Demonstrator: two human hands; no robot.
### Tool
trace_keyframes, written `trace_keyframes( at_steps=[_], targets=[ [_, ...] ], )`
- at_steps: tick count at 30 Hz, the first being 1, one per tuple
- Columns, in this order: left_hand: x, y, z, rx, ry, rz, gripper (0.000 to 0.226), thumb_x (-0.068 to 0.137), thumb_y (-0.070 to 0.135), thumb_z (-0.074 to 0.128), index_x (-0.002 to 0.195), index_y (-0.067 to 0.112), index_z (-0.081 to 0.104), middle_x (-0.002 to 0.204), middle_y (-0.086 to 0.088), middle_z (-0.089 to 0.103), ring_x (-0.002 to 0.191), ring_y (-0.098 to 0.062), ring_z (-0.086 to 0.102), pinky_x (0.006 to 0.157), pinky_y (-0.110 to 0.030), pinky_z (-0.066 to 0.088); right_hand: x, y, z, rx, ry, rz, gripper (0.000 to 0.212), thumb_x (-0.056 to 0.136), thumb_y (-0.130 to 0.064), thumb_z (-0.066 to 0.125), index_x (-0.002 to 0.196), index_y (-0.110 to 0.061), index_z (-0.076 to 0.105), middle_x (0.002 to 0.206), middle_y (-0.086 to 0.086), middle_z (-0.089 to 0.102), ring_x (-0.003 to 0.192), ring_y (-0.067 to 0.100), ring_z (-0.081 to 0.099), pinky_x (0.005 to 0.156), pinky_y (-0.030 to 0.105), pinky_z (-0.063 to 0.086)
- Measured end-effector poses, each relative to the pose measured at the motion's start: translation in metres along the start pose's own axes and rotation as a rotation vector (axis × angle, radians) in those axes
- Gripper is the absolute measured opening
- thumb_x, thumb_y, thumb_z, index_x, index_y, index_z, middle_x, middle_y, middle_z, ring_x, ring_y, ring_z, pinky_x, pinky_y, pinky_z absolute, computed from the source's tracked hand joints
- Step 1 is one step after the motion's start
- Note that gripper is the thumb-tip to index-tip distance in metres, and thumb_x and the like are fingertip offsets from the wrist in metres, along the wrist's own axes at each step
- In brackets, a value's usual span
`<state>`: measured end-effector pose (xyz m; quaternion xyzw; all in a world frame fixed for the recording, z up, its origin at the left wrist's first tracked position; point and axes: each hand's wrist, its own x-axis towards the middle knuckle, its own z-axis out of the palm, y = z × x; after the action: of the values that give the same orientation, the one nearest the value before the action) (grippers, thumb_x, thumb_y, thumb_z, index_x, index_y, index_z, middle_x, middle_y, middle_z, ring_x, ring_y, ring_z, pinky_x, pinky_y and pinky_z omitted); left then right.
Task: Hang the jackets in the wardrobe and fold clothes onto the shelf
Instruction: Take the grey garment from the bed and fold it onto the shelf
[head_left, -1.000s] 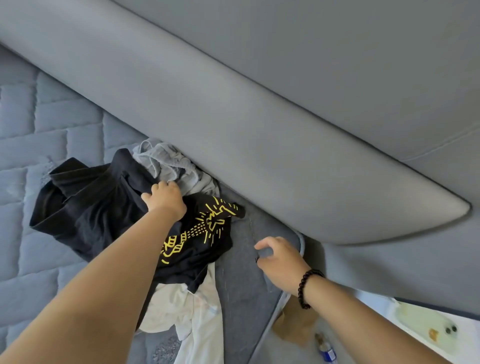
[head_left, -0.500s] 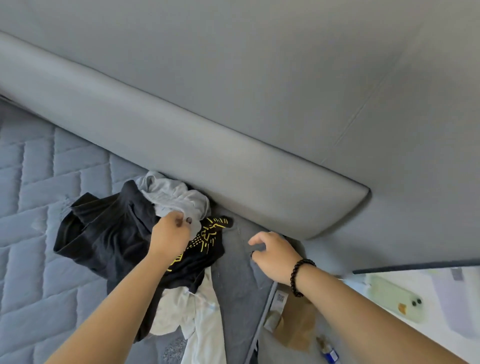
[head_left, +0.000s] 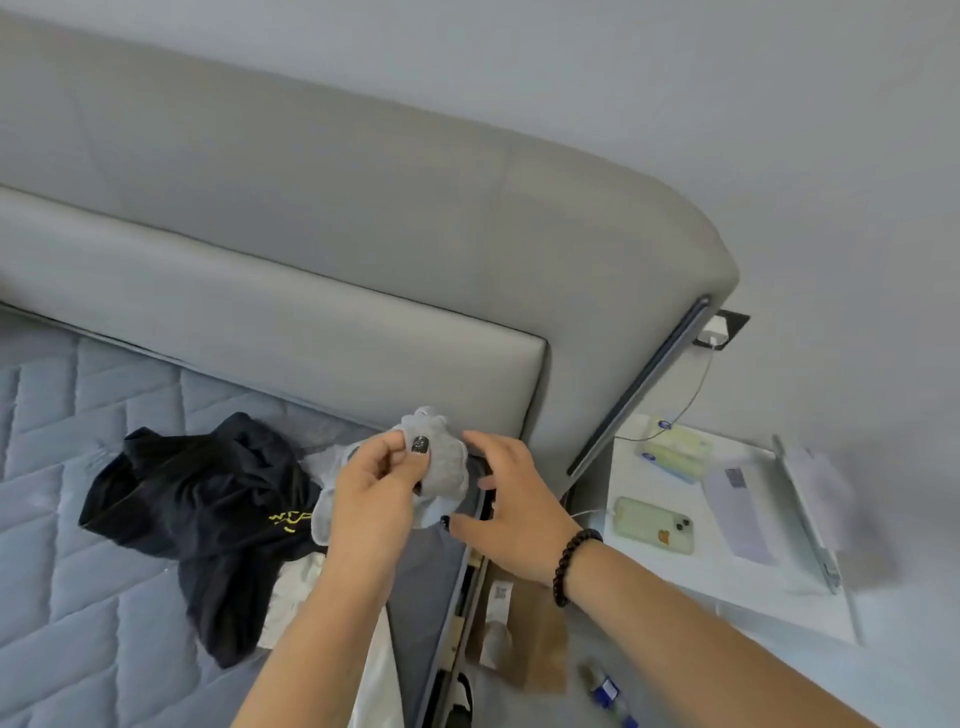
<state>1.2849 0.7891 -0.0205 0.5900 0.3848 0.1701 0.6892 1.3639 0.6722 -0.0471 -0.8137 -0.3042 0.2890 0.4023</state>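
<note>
Left hand (head_left: 376, 483) pinching grey garment (head_left: 441, 462), raised for sorting just before the headboard (head_left: 291, 332) corner; right hand (head_left: 511, 506) fingers spread, reaching beside it (apparently to spread cloth); black shirt (head_left: 197, 499) heaped leftward, white garment (head_left: 291, 597) beneath.

Quilted mattress (head_left: 78, 597) — black shirt (head_left: 197, 499), white garment (head_left: 291, 597) lying on it.
</note>
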Motion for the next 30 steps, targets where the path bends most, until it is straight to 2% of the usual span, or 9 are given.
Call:
trace_keyframes(
  at_steps=[4, 8, 10, 16, 20, 24, 26, 28, 30],
  targets=[
    [-0.07, 0.024, 0.014, -0.075, -0.078, 0.04, 0.013, 0.092, 0.002, 0.059, 0.1, 0.001, 0.069, 0.095, -0.019, 0.072, 0.078, -0.018, 0.07, 0.065, -0.024, 0.057, -0.065, -0.022, -0.014, 0.091, 0.157, -0.13, 0.076, 0.077, -0.021, 0.072, 0.141, -0.029, 0.032, 0.131, -0.012, 0.036, 0.11, -0.012, 0.042, 0.087, -0.004, 0.033],
    [-0.156, 0.04, 0.035, -0.102, -0.242, 0.108, 0.016, 0.093, 0.001, 0.056, 0.099, 0.003, 0.07, 0.093, -0.015, 0.073, 0.084, -0.021, 0.07, 0.072, -0.026, 0.056, -0.161, -0.037, -0.048, 0.084, 0.381, -0.216, 0.059, 0.081, -0.016, 0.072, 0.132, -0.026, 0.044, 0.126, -0.01, 0.048, 0.112, -0.003, 0.049, 0.09, 0.007, 0.042],
    [-0.195, 0.046, 0.05, -0.115, -0.33, 0.137, 0.015, 0.093, 0.002, 0.056, 0.1, 0.002, 0.07, 0.087, -0.012, 0.072, 0.078, -0.015, 0.068, 0.064, -0.02, 0.054, -0.209, -0.04, -0.069, 0.021, 0.445, -0.239, 0.052, 0.085, -0.011, 0.067, 0.131, -0.025, 0.047, 0.125, -0.007, 0.054, 0.112, 0.003, 0.052, 0.094, 0.014, 0.044],
    [-0.297, 0.052, 0.102, -0.123, -0.707, 0.247, 0.024, 0.091, 0.001, 0.057, 0.094, 0.02, 0.072, 0.077, 0.005, 0.074, 0.07, 0.0, 0.066, 0.057, -0.01, 0.047, -0.348, -0.038, -0.137, -0.109, 0.712, -0.11, 0.013, 0.093, -0.009, 0.053, 0.095, -0.018, 0.062, 0.084, 0.0, 0.063, 0.073, 0.006, 0.055, 0.061, 0.009, 0.042],
    [-0.357, 0.023, 0.142, -0.083, -0.85, 0.447, 0.041, 0.085, -0.009, 0.061, 0.108, 0.025, 0.064, 0.076, 0.007, 0.064, 0.071, -0.001, 0.059, 0.065, -0.01, 0.048, -0.43, -0.023, -0.156, -0.115, 0.873, -0.023, 0.008, 0.092, -0.013, 0.055, 0.088, -0.013, 0.062, 0.078, 0.002, 0.062, 0.066, 0.006, 0.051, 0.058, 0.011, 0.04],
    [-0.396, -0.025, 0.174, 0.068, -0.825, 0.678, 0.059, 0.078, 0.006, 0.071, 0.126, 0.03, 0.049, 0.108, 0.008, 0.05, 0.092, 0.003, 0.053, 0.077, -0.009, 0.046, -0.489, -0.012, -0.164, -0.022, 0.979, 0.07, 0.019, 0.091, -0.016, 0.054, 0.074, -0.022, 0.055, 0.064, -0.013, 0.052, 0.057, -0.004, 0.046, 0.056, 0.009, 0.037],
    [-0.402, -0.045, 0.189, 0.156, -0.86, 0.73, 0.065, 0.079, 0.01, 0.074, 0.132, 0.029, 0.041, 0.122, 0.009, 0.039, 0.11, 0.004, 0.045, 0.087, -0.01, 0.043, -0.513, -0.009, -0.167, 0.036, 1.035, 0.117, 0.02, 0.091, -0.015, 0.054, 0.071, -0.016, 0.054, 0.063, -0.012, 0.049, 0.058, -0.001, 0.044, 0.058, 0.013, 0.037],
    [-0.403, -0.059, 0.205, 0.236, -1.044, 0.665, 0.06, 0.08, 0.019, 0.074, 0.129, 0.031, 0.041, 0.124, 0.012, 0.043, 0.116, -0.004, 0.046, 0.093, -0.021, 0.043, -0.54, -0.008, -0.171, 0.074, 1.111, 0.143, 0.02, 0.091, -0.014, 0.054, 0.073, -0.004, 0.052, 0.066, -0.005, 0.046, 0.062, 0.006, 0.042, 0.06, 0.019, 0.036],
    [-0.404, -0.073, 0.224, 0.372, -1.275, 0.611, 0.034, 0.083, 0.024, 0.069, 0.104, 0.045, 0.053, 0.1, 0.022, 0.061, 0.097, -0.004, 0.058, 0.081, -0.024, 0.047, -0.57, -0.007, -0.176, 0.081, 1.198, 0.175, 0.02, 0.091, -0.012, 0.055, 0.083, 0.006, 0.054, 0.074, 0.004, 0.05, 0.069, 0.011, 0.047, 0.066, 0.025, 0.039]
  ],
)
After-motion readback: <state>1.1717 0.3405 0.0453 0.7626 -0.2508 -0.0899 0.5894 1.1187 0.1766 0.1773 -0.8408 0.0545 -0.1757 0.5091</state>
